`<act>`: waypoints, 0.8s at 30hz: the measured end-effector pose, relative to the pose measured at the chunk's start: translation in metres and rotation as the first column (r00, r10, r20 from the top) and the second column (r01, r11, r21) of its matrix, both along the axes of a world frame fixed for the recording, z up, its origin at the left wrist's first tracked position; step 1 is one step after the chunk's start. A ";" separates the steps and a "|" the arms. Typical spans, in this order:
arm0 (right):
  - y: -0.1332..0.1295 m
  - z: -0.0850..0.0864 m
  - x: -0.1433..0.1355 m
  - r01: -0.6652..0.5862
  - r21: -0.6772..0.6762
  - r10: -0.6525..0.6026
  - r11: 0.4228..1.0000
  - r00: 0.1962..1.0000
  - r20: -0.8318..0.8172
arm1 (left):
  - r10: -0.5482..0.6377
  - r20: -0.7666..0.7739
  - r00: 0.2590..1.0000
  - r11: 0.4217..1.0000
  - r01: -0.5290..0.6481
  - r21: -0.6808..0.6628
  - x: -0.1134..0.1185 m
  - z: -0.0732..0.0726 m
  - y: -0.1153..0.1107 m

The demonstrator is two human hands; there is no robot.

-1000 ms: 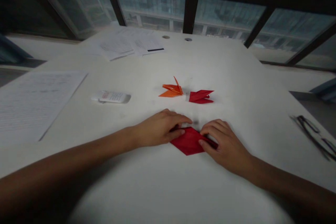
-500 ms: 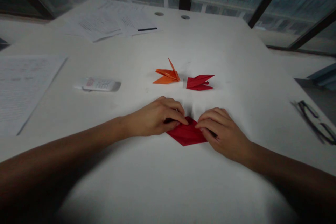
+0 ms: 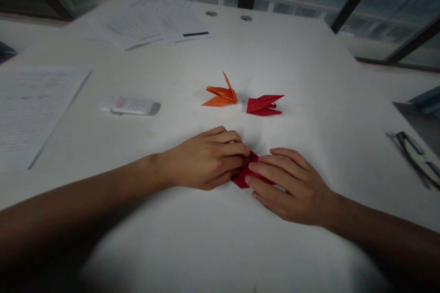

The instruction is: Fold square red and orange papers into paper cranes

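A folded piece of red origami paper (image 3: 242,180) lies on the white table, mostly covered by my fingers. My left hand (image 3: 208,159) has its fingers curled over the paper's left part, closed on it; the fingertips are partly hidden. From the other side, my right hand (image 3: 296,184) rests on the paper with its fingers stretched out, lying flat across it. Just beyond the hands sit an orange origami crane (image 3: 222,97) and a red origami crane (image 3: 264,105), close to each other with their wings folded.
A white tube (image 3: 132,105) lies to the left of the cranes. Printed sheets (image 3: 37,110) cover the table's left side, and more papers (image 3: 134,25) are at the back. Black-framed glasses (image 3: 417,158) lie near the right edge. Windows stand behind the table (image 3: 292,55).
My right hand has gone from pinching the paper's edge to lying across it with straightened fingers. The left hand has shifted slightly right, covering more of the paper. The view has moved a little.
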State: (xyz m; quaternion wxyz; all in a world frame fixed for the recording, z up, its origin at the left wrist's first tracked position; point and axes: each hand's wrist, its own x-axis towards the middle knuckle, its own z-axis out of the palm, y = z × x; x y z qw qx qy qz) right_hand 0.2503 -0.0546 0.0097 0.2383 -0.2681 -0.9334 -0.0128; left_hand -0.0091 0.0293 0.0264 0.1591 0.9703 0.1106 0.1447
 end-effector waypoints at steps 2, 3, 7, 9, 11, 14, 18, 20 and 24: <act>0.001 0.000 -0.001 -0.011 -0.038 0.011 0.999 1.000 0.003 | 0.009 0.006 1.000 1.000 -0.009 -0.005 0.001 -0.002 -0.001; 0.002 -0.001 -0.002 -0.014 -0.068 0.014 0.998 1.000 0.003 | 0.006 0.010 1.000 1.000 -0.006 -0.009 0.001 -0.004 -0.001; 0.005 -0.003 -0.003 0.008 -0.151 -0.008 0.988 1.000 -0.005 | -0.037 -0.005 0.999 0.999 0.037 -0.035 -0.001 -0.005 -0.001; 0.005 -0.004 -0.003 0.018 -0.171 -0.023 0.985 0.999 -0.027 | -0.050 -0.013 0.999 0.998 0.049 -0.050 -0.001 -0.004 -0.002; 0.006 -0.004 -0.002 0.026 -0.199 -0.039 0.980 0.998 -0.059 | -0.052 -0.027 0.998 0.995 0.049 -0.083 -0.002 -0.002 -0.003; 0.006 -0.004 -0.003 0.039 -0.233 -0.061 0.972 0.994 -0.088 | -0.033 -0.042 0.999 0.992 0.028 -0.119 -0.002 -0.001 -0.004; 0.006 -0.005 -0.003 0.079 -0.206 -0.106 0.975 0.987 -0.124 | -0.025 -0.034 0.999 0.997 0.022 -0.079 -0.002 -0.006 -0.003; 0.005 -0.006 -0.002 0.112 -0.193 -0.140 0.975 0.980 -0.139 | -0.029 -0.012 1.000 0.998 0.028 -0.062 -0.002 -0.009 -0.002; 0.006 -0.007 -0.001 0.116 -0.222 -0.143 0.968 0.984 -0.107 | -0.009 0.038 0.999 0.999 0.011 -0.046 -0.001 -0.012 -0.003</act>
